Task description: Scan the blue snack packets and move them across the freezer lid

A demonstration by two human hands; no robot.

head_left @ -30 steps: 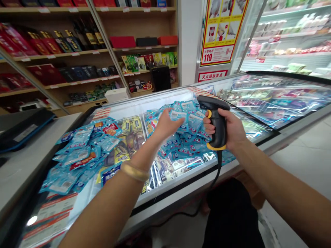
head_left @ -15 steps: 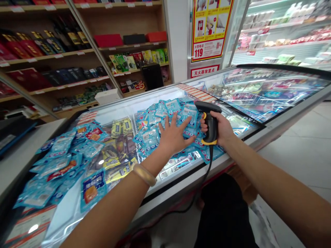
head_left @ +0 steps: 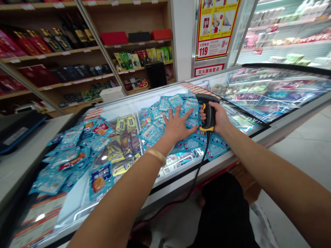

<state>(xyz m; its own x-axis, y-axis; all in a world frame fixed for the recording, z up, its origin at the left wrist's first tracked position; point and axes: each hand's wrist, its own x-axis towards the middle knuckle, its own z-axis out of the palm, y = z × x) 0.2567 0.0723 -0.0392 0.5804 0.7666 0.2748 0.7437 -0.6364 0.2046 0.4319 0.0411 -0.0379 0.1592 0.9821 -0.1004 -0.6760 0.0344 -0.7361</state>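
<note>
My left hand [head_left: 178,126] lies spread, palm down, on a heap of small blue snack packets [head_left: 152,132] on the freezer's glass top. A bangle circles that wrist. In my right hand [head_left: 218,117] is a black and yellow barcode scanner [head_left: 210,115], its fingers wrapped round the handle and its head over the heap's right side. The scanner's cable [head_left: 198,175] hangs over the freezer's front edge. A second pile of blue packets [head_left: 69,155] is spread at the left, with one packet [head_left: 101,181] lying face up, apart from it.
The glass-topped chest freezer [head_left: 178,187] runs across in front of me, with yellow ice-cream packs [head_left: 120,151] under its glass. A counter [head_left: 31,148] holding a dark device [head_left: 20,129] adjoins at left. Wooden shelves [head_left: 134,20] with boxes and bottles stand behind.
The view has shifted slightly, so the freezer and packets sit further right in the picture. My left hand stays spread on the heap, and my right hand still grips the scanner.
</note>
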